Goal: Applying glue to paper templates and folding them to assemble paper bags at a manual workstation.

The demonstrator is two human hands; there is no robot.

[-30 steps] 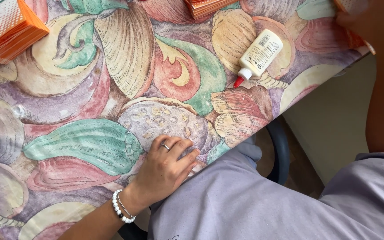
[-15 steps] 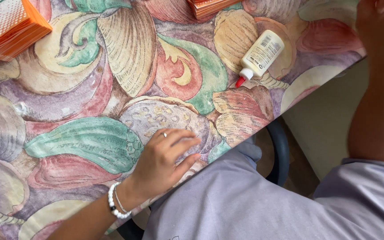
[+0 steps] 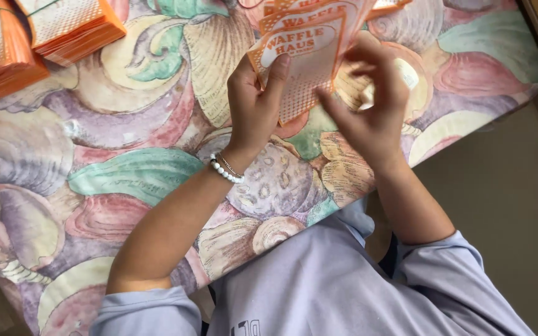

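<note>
Holding a small fan of orange-and-white paper sleeves [image 3: 309, 50] above the far middle of the table [image 3: 126, 180], both hands are raised off the shell-patterned cloth. At least three sleeves can be counted in the fan, overlapped so closely that an exact number cannot be told. Two stacks of the same orange sleeves [image 3: 32, 37] are seen at the far left corner of the table, well apart from the hands, and the edge of another orange stack [image 3: 390, 5] is just visible at the far edge, behind the fan.

The left hand [image 3: 253, 102] is closed on the left edge of the front sleeve, the thumb pressed flat on its printed face and the other fingers curled behind it. A white bead bracelet [image 3: 225, 171] is worn at that wrist. The right hand [image 3: 372, 102] is held at the right side of the fan; its fingers [image 3: 337, 112] are spread and bent, the forefinger laid against the lower right edge of the front sleeve, the rest curled behind the sheets. Something pale is partly hidden behind this hand and cannot be made out.

The sleeves are thus held between the two hands, upright and tilted slightly, clear of the table. A lilac long-sleeved top [image 3: 319, 286] is seen at the near edge.
</note>
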